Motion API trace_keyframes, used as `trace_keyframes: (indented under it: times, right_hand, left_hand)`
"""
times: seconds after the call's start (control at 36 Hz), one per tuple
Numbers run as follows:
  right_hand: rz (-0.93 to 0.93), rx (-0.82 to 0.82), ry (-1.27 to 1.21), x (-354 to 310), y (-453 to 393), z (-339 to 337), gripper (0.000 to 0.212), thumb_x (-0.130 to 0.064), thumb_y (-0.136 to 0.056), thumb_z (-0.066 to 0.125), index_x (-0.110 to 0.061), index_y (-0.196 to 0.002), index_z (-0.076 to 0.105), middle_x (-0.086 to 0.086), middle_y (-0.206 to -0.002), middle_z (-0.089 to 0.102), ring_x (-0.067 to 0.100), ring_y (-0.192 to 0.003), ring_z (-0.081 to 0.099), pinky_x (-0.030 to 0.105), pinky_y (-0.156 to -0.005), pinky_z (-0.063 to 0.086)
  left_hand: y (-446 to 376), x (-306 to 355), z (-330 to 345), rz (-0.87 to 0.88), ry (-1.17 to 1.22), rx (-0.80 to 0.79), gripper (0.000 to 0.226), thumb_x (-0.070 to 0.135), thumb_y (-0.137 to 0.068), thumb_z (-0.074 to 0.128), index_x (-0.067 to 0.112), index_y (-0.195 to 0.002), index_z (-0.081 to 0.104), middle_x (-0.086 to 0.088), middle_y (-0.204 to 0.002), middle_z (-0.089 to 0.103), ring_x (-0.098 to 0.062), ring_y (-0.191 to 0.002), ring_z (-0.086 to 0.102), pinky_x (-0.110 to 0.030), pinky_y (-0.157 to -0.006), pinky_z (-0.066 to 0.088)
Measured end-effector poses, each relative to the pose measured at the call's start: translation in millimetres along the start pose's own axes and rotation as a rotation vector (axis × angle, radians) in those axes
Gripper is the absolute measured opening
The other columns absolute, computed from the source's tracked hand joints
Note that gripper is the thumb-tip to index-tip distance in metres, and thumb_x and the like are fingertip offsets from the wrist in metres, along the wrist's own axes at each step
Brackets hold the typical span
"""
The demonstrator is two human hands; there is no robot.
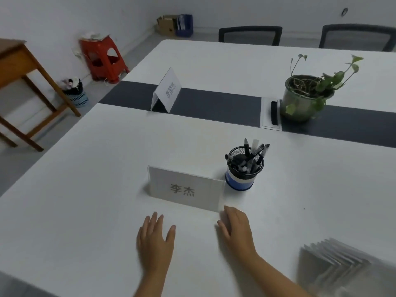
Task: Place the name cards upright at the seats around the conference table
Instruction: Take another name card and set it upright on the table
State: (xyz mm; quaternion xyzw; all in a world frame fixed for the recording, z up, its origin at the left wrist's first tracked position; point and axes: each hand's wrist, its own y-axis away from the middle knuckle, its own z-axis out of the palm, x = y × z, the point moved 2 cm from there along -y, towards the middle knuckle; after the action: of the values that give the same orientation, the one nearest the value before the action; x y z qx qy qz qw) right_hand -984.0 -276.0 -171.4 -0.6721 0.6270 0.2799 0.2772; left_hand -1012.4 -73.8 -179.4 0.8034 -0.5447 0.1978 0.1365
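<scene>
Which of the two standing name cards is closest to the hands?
The name card beside the pen holder, just beyond the right hand and left hand. The other card stands farther off on the table's dark centre strip.

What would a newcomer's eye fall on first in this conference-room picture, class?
Probably the upright name card standing on the white table straight ahead, with the left hand and right hand open just in front of it. Next, the pen holder by the card's right end, then the second name card and potted plant on the dark centre strip.
</scene>
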Motion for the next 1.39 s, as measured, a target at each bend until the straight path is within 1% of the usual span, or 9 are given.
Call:
trace_keyframes:
  times: [0.22, 0.36, 0.47, 0.64, 0.78, 0.97, 1.14, 1.22, 1.39]
  right_hand:
    - [-0.046, -0.059, -0.061, 24.9, 94.2, -41.5, 0.044, -0.053, -0.090, 0.026, -0.022, -0.108, 0.049, 0.008, -0.103, 0.067, 0.006, -0.100, 0.047, 0.009, -0.093, 0.028]
    - [0.039, 0.083, -0.047, 55.3, 157.5, -109.5, 0.031, -0.054, -0.080, 0.042, -0.036, -0.105, 0.048, -0.020, -0.088, 0.069, -0.022, -0.087, 0.052, -0.003, -0.076, 0.038]
    - [0.165, 0.216, -0.094, 78.0, 201.4, -173.9, 0.037, -0.061, -0.077, 0.046, -0.032, -0.096, 0.059, -0.049, -0.084, 0.057, -0.019, -0.074, 0.057, -0.001, -0.065, 0.041]
    - [0.335, 0.689, -0.181, 108.6, 244.9, -261.8, 0.023, -0.056, -0.055, 0.054, -0.052, -0.077, 0.048, -0.010, -0.075, 0.063, -0.008, -0.073, 0.056, 0.001, -0.060, 0.039]
    - [0.382, 0.562, -0.236, 128.1, 222.5, -291.0, 0.057, -0.042, -0.075, 0.062, -0.030, -0.125, 0.039, -0.026, -0.121, 0.041, 0.010, -0.110, 0.043, 0.026, -0.089, 0.041]
    - [0.253, 0.536, -0.318, 129.3, 193.6, -300.9, 0.058, -0.057, -0.065, 0.042, -0.021, -0.107, 0.060, -0.026, -0.104, 0.056, -0.026, -0.097, 0.042, -0.002, -0.070, 0.038]
    - [0.178, 0.737, -0.374, 134.7, 190.4, -303.3, 0.056, -0.057, -0.070, 0.051, -0.012, -0.100, 0.065, -0.033, -0.109, 0.051, -0.018, -0.098, 0.048, -0.004, -0.081, 0.035]
    - [0.161, 0.775, -0.355, 136.5, 183.0, -306.3, 0.059, -0.057, -0.072, 0.049, -0.007, -0.098, 0.066, -0.024, -0.110, 0.053, -0.017, -0.098, 0.047, -0.005, -0.080, 0.035]
    - [0.093, 0.842, -0.371, 127.9, 182.7, -326.8, 0.058, -0.064, -0.081, 0.038, -0.013, -0.094, 0.063, -0.006, -0.105, 0.056, -0.019, -0.100, 0.047, -0.003, -0.084, 0.034]
  left_hand:
    - [90.9, 12.2, 8.0, 0.138, 0.079, -0.127, 0.083, 0.067, -0.083, 0.009, 0.010, -0.096, 0.068, -0.015, -0.114, 0.066, -0.018, -0.114, 0.035, -0.018, -0.103, 0.010]
    - [139.9, 52.8, 19.2, 0.102, 0.324, -0.195, 0.063, 0.060, -0.074, 0.042, 0.010, -0.106, 0.064, -0.010, -0.121, 0.061, -0.016, -0.117, 0.043, -0.043, -0.098, 0.043]
    - [163.5, 125.7, 10.2, 0.082, 0.580, -0.281, 0.046, 0.029, -0.074, 0.066, 0.016, -0.117, 0.055, 0.014, -0.118, 0.052, -0.017, -0.116, 0.050, -0.026, -0.097, 0.035]
    - [186.0, 221.0, -2.0, 0.289, 0.701, -0.340, 0.046, 0.050, -0.068, 0.048, 0.046, -0.112, 0.035, 0.036, -0.116, 0.034, -0.008, -0.114, 0.043, -0.030, -0.099, 0.034]
    - [188.5, 259.9, 5.5, 0.369, 0.739, -0.299, 0.046, 0.047, -0.079, 0.032, 0.040, -0.124, 0.030, 0.035, -0.124, 0.029, 0.029, -0.114, 0.027, 0.000, -0.098, 0.023]
    - [190.0, 273.9, 12.2, 0.278, 0.708, -0.168, 0.055, 0.042, -0.080, 0.029, 0.017, -0.127, 0.043, 0.062, -0.104, 0.036, 0.035, -0.104, 0.029, 0.012, -0.086, 0.021]
    - [199.4, 295.7, 5.0, 0.219, 0.584, -0.019, 0.041, 0.027, -0.081, 0.038, 0.008, -0.111, 0.060, -0.006, -0.130, 0.055, 0.000, -0.117, 0.045, -0.010, -0.097, 0.034]
    - [193.2, 304.5, 5.7, 0.204, 0.464, -0.062, 0.025, 0.017, -0.087, 0.051, 0.006, -0.108, 0.060, -0.015, -0.121, 0.060, -0.033, -0.115, 0.050, -0.029, -0.096, 0.039]
    - [199.5, 325.7, -10.7, 0.318, 0.430, 0.031, 0.067, 0.051, -0.068, 0.029, 0.003, -0.099, 0.065, -0.017, -0.125, 0.057, -0.030, -0.116, 0.049, -0.028, -0.092, 0.033]
